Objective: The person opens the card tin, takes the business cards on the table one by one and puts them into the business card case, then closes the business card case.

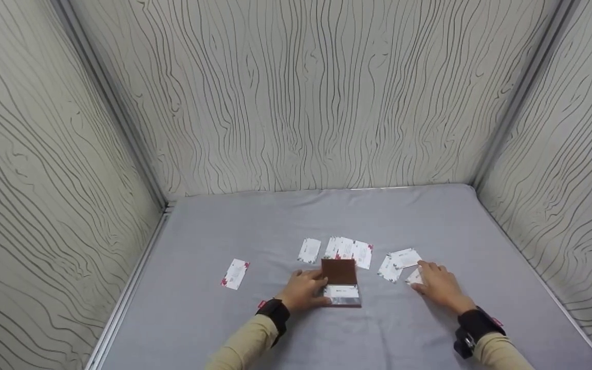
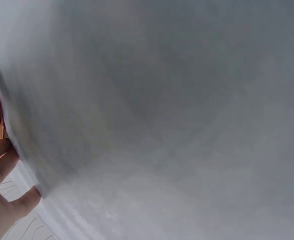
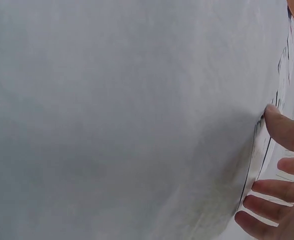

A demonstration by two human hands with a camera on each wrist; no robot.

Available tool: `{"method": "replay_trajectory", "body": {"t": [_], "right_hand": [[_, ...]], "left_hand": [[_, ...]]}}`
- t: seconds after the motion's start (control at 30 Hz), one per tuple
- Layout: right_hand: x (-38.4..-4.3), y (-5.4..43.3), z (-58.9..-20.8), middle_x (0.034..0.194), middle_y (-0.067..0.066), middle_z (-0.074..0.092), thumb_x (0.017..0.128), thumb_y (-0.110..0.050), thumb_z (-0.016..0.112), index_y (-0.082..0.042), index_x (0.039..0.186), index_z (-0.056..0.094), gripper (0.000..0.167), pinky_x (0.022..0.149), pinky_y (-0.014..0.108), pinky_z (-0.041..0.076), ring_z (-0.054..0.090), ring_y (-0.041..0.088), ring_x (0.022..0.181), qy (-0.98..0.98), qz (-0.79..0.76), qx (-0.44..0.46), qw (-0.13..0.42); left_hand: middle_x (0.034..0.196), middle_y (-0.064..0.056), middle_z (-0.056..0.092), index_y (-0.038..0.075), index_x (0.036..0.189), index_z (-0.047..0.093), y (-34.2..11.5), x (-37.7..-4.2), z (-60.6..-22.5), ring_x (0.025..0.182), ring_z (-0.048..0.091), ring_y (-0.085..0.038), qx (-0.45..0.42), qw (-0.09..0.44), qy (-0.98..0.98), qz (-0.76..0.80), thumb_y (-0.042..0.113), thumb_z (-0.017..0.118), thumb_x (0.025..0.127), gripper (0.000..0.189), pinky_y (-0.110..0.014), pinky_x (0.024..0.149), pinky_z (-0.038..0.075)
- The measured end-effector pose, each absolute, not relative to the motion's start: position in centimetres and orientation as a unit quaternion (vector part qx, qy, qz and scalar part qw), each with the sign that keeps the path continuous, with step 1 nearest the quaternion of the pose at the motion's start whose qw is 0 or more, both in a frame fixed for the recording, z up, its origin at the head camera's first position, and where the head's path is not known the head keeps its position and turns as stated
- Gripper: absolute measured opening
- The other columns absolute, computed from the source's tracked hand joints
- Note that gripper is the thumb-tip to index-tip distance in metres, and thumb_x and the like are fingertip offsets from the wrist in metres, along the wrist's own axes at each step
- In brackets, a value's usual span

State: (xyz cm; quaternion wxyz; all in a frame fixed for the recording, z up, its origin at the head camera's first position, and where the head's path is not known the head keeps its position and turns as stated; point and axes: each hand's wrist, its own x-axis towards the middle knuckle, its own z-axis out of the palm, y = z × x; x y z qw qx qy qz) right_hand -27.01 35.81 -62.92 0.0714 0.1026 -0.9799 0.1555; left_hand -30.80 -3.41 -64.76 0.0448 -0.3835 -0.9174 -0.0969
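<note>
A brown card holder [image 1: 339, 271] lies unfolded on the grey cloth, its cover raised at the back and a white card [image 1: 343, 291] in its clear pocket. My left hand [image 1: 301, 290] holds its left side, thumb on the lower half and fingers by the cover. Off to the right, my right hand [image 1: 438, 283] has thumb and fingers at opposite edges of a white printed card [image 1: 415, 276]. That card shows edge-on in the right wrist view, beside the thumb [image 3: 282, 127]. Two overlapping cards [image 1: 391, 268] lie just left of this hand.
Behind the holder lie a single card [image 1: 309, 250] and an overlapping group of cards [image 1: 346, 246] with red flowers. Another card [image 1: 235, 274] rests far to the left. Patterned panels [image 1: 296, 103] enclose the cloth-covered table [image 1: 198, 226] at the back and both sides.
</note>
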Motion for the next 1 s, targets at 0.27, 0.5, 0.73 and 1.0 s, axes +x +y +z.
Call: {"method": "replay_trajectory", "body": {"t": [0.27, 0.5, 0.73, 1.0], "right_hand": [[-27.46, 36.19, -62.58, 0.111, 0.035, 0.055, 0.079, -0.029, 0.082, 0.014, 0.127, 0.050, 0.072, 0.079, 0.064, 0.044, 0.051, 0.054, 0.096, -0.980, 0.163, 0.086, 0.071], [-27.79, 36.43, -62.27, 0.114, 0.034, 0.052, 0.075, -0.031, 0.084, 0.009, 0.130, 0.050, 0.076, 0.076, 0.063, 0.041, 0.048, 0.053, 0.093, -0.979, 0.184, 0.069, 0.046], [-27.92, 36.73, -61.96, 0.112, 0.034, 0.052, 0.072, -0.038, 0.085, 0.006, 0.131, 0.051, 0.082, 0.078, 0.058, 0.038, 0.047, 0.049, 0.092, -0.981, 0.181, 0.056, 0.035], [-27.79, 36.72, -62.39, 0.113, 0.032, 0.052, 0.073, -0.039, 0.085, 0.004, 0.130, 0.053, 0.078, 0.077, 0.059, 0.036, 0.045, 0.051, 0.096, -0.982, 0.173, 0.060, 0.055]], "left_hand": [[0.141, -0.010, 0.055, 0.012, 0.135, 0.062, -3.44, -30.78, -64.85, 0.128, 0.052, -0.026, -0.386, 0.049, -0.916, -0.095, 0.055, 0.066, 0.088, 0.064, -0.057, 0.102, 0.038], [0.141, -0.008, 0.054, 0.013, 0.135, 0.063, -3.51, -30.67, -64.76, 0.127, 0.052, -0.024, -0.387, 0.057, -0.916, -0.086, 0.056, 0.066, 0.088, 0.063, -0.055, 0.101, 0.040], [0.142, -0.009, 0.053, 0.012, 0.134, 0.063, -3.38, -30.44, -64.44, 0.127, 0.053, -0.026, -0.383, 0.048, -0.918, -0.091, 0.055, 0.066, 0.088, 0.064, -0.055, 0.101, 0.039], [0.143, -0.009, 0.053, 0.012, 0.135, 0.062, -3.39, -30.61, -64.78, 0.127, 0.052, -0.025, -0.382, 0.048, -0.918, -0.096, 0.055, 0.067, 0.088, 0.063, -0.055, 0.102, 0.038]]}}
